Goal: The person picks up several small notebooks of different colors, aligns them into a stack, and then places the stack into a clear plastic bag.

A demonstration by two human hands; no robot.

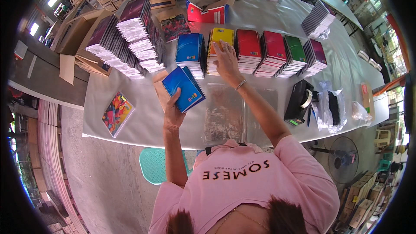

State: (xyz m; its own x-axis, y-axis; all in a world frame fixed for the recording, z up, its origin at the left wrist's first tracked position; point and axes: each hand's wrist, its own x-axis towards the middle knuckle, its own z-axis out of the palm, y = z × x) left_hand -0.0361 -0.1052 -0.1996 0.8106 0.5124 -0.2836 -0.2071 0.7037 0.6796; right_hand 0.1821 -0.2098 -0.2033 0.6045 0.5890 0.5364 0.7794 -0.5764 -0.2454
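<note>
My left hand grips spiral-bound notebooks, a blue one on top and the dark purple edge of another beneath it. Fingers stretched out, my right hand lies on the top of the yellow notebook stack. To the left of that stack stands a blue notebook stack. On its right follow a red stack, a crimson stack, a green stack and a purple stack. A brown cardboard piece lies partly behind the held notebooks.
Tall piles of purple notebooks stand at left beside an opened carton. A colourful plastic-wrapped pack lies at the left front. Clear plastic bags lie before me. At right are a black box and a plastic bag.
</note>
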